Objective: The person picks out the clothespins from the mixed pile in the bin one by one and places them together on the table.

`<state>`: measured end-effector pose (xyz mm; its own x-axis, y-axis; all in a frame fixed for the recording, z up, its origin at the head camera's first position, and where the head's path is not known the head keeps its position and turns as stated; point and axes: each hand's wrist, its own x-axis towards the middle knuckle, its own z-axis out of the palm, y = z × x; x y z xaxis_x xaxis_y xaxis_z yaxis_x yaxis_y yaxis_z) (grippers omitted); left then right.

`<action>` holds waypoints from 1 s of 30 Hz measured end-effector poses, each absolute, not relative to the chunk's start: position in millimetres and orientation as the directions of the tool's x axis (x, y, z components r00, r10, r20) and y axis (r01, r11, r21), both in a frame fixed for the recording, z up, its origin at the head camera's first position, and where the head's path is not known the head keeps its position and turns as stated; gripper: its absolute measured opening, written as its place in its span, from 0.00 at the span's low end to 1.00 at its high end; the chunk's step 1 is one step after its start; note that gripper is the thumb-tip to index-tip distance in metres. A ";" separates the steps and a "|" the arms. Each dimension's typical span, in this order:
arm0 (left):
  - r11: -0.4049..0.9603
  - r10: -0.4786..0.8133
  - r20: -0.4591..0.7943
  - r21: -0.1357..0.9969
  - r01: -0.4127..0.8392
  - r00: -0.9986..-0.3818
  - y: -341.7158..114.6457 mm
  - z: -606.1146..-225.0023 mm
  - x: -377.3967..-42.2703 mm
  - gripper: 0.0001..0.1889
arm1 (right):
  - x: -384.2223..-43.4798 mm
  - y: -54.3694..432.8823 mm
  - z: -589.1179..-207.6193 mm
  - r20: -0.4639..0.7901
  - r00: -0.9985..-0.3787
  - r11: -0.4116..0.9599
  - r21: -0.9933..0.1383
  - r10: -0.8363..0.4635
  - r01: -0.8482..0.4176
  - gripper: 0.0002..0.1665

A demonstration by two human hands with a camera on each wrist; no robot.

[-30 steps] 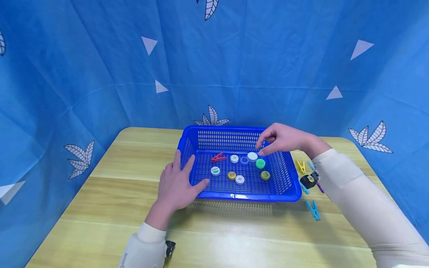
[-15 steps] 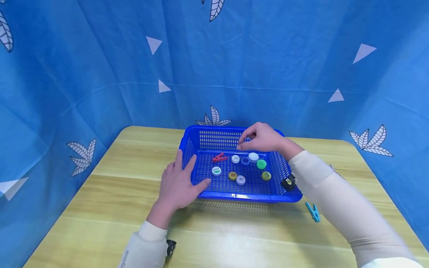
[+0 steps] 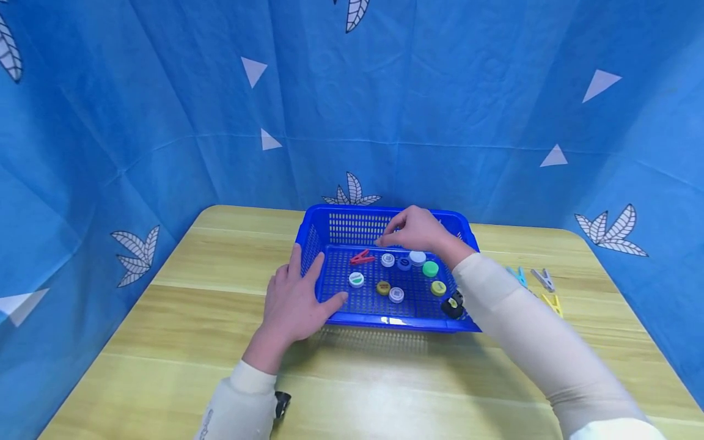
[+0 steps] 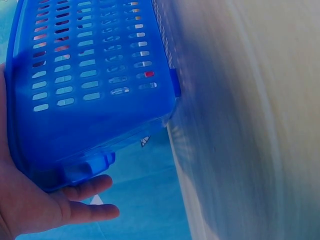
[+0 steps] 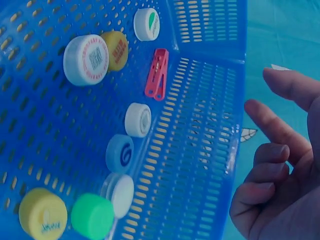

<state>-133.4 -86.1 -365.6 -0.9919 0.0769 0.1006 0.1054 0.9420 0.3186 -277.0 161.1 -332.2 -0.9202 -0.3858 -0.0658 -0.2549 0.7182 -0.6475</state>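
Note:
A blue plastic basket (image 3: 352,320) stands on the table with several bottle caps and one red clothespin (image 3: 362,258) inside. My left hand (image 3: 294,299) rests on the basket's left rim, fingers spread and fairly straight. Over the back part of the basket is my right hand (image 3: 420,231). In the right wrist view its thumb and index finger point forward with a gap between them, the other fingers bent, nothing held. The caps include a green cap (image 5: 92,216), a yellow cap (image 5: 43,214) and a white cap with a square code (image 5: 86,60).
Right of the basket, a light blue clothespin (image 3: 517,275), a grey clothespin (image 3: 543,280) and a yellow clothespin (image 3: 552,304) lie on the wooden table (image 3: 181,342). My right forearm crosses the basket's right front corner. A blue patterned cloth (image 3: 467,91) hangs behind.
My right hand has moved left across the basket, from above the white and green caps to near the red clothespin. My left hand stays on the rim; the caps and clothespin lie as before.

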 end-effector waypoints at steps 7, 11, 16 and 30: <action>0.943 0.075 0.107 0.316 0.105 -0.991 -86.3 -365.9 -133.6 0.48 | -277.9 150.7 -341.2 -0.125 -0.938 0.761 -0.623 -0.323 -0.179 0.22; 0.943 0.078 0.108 0.315 0.108 -0.991 -86.3 -366.2 -134.4 0.48 | -278.0 143.5 -345.7 -0.131 -0.948 0.796 -0.583 -0.292 -0.164 0.25; 0.944 0.084 0.107 0.310 0.114 -0.991 -87.5 -366.3 -135.1 0.48 | -277.9 131.5 -351.7 -0.130 -0.962 0.835 -0.534 -0.239 -0.135 0.32; 0.944 0.096 0.127 0.303 0.130 -0.987 -88.2 -368.0 -132.7 0.48 | -280.1 112.5 -368.7 -0.197 -0.960 0.835 -0.547 -0.202 -0.063 0.33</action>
<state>-132.7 -88.2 -368.0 -0.9873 0.0957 0.1270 0.1305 0.9441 0.3027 -280.1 112.5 -368.7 -0.9595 -0.2017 -0.1965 -0.0634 0.8347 -0.5470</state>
